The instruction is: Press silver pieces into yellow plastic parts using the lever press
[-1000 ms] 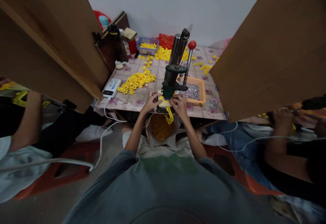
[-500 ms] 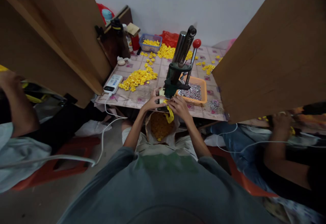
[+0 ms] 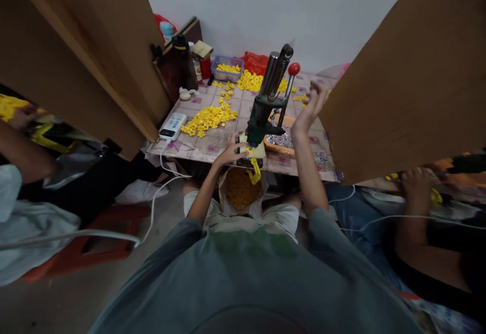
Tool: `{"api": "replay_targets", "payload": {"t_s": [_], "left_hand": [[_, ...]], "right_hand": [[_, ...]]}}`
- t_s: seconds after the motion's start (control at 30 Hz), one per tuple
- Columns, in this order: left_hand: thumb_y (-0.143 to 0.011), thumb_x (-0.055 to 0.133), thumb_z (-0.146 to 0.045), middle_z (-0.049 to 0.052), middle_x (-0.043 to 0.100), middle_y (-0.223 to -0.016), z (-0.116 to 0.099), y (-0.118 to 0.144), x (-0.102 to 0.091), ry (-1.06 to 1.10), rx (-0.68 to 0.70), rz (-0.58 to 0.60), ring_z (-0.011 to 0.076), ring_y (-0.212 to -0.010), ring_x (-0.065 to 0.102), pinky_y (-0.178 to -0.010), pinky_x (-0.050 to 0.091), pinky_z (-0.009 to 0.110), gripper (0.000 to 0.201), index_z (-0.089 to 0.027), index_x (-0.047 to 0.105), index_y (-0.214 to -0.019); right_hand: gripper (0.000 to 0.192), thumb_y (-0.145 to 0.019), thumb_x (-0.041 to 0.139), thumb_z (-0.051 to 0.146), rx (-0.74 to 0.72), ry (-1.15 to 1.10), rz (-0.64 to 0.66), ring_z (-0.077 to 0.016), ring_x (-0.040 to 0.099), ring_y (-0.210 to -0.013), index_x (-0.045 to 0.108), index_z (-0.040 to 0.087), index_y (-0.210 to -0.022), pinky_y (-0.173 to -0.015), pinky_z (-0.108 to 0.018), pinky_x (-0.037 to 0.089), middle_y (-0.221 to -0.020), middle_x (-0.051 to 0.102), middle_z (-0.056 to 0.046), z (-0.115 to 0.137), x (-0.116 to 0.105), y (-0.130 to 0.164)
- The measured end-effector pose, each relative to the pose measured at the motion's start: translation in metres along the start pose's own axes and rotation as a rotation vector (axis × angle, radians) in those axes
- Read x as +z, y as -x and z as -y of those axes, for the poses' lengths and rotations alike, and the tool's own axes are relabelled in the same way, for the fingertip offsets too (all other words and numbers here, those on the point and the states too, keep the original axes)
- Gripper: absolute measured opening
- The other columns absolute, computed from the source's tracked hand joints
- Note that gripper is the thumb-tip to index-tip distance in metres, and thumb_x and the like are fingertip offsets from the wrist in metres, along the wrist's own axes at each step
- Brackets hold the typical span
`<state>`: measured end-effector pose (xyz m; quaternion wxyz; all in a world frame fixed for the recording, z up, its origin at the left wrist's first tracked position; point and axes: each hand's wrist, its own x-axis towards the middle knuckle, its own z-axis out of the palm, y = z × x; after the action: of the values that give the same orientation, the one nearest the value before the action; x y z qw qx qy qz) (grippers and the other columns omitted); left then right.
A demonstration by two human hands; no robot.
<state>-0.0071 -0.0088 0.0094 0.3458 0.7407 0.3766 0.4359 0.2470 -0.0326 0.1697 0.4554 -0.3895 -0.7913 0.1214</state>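
Nearest, in the lap below the table edge: an open bag point(image 3: 240, 190) of yellow parts, a yellow chute point(image 3: 253, 172) hanging into its mouth. Just above, left hand point(image 3: 232, 150) at the foot of the press point(image 3: 261, 116), fingers curled close around a small yellow piece point(image 3: 248, 150) on the base, touching it; whether pinched or only steadied, impossible to tell. Right hand point(image 3: 308, 109) raised in the air, fingers spread wide and holding nothing, just beside the red knob point(image 3: 293, 68) of the lever but apart from it. Behind that wrist, an orange tray point(image 3: 275, 146) of silvery bits, partly hidden. Left of the press, a heap point(image 3: 208, 118) of yellow parts on the table point(image 3: 205, 147), and a white device point(image 3: 172, 125) with a cable at the table's near left corner. Farther back, more yellow parts and a blue basket point(image 3: 227, 68) near the wall. At far right, another person's hand point(image 3: 415, 184) low beside a brown board point(image 3: 410, 81).
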Motion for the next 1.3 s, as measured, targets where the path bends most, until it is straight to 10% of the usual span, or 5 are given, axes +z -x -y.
{"api": "replay_targets", "payload": {"t_s": [0.27,0.37,0.57,0.87,1.3], "left_hand": [[-0.087,0.083,-0.063,0.017,0.039,-0.168,0.003,0.005,0.001,0.058,-0.054,-0.059,0.0381,-0.158,0.041,-0.137,0.029,0.056,0.069,-0.023,0.069,-0.141],[-0.102,0.065,-0.061,0.015,0.039,-0.166,0.006,0.007,-0.002,0.141,-0.101,-0.132,0.0322,-0.161,0.039,-0.135,0.033,0.050,0.058,-0.026,0.063,-0.148],[-0.112,0.044,-0.050,0.012,0.054,-0.146,0.012,0.004,-0.002,0.203,-0.186,-0.243,0.0265,-0.148,0.049,-0.129,0.043,0.049,0.042,-0.028,0.066,-0.141],[-0.113,0.039,-0.058,0.012,0.056,-0.139,0.011,0.006,-0.002,0.112,-0.197,-0.266,0.0268,-0.142,0.053,-0.127,0.043,0.047,0.046,-0.027,0.069,-0.131],[-0.110,0.048,-0.060,0.011,0.068,-0.126,0.010,-0.006,0.004,0.058,-0.156,-0.197,0.0252,-0.129,0.063,-0.119,0.048,0.040,0.043,-0.024,0.069,-0.120]], "right_hand": [[0.084,-0.106,0.028,0.085,0.067,-0.465,-0.413,-0.0107,0.053,-0.069,0.066,0.013,-0.123,-0.070,-0.030,0.046,-0.115,0.070,-0.014,0.027,-0.018,-0.085],[0.071,-0.109,0.025,0.080,0.097,-0.615,-0.643,-0.0103,0.033,-0.051,0.063,0.022,-0.093,-0.056,-0.030,0.037,-0.083,0.063,-0.004,0.053,-0.022,-0.059],[0.066,-0.114,0.042,0.051,-0.077,0.037,0.455,-0.0190,0.055,-0.055,0.059,0.026,-0.055,-0.088,-0.046,0.055,-0.054,0.060,-0.003,0.096,-0.025,0.106],[0.020,-0.088,0.082,0.019,-0.423,0.446,0.973,-0.0194,0.065,-0.065,0.075,0.019,-0.069,-0.073,-0.036,0.045,-0.067,0.072,-0.008,0.056,0.039,0.113],[0.038,-0.110,0.060,0.027,-0.528,0.481,0.472,-0.0156,0.056,-0.065,0.069,0.019,-0.074,-0.062,-0.032,0.034,-0.067,0.064,-0.003,0.013,0.078,0.139]]}}
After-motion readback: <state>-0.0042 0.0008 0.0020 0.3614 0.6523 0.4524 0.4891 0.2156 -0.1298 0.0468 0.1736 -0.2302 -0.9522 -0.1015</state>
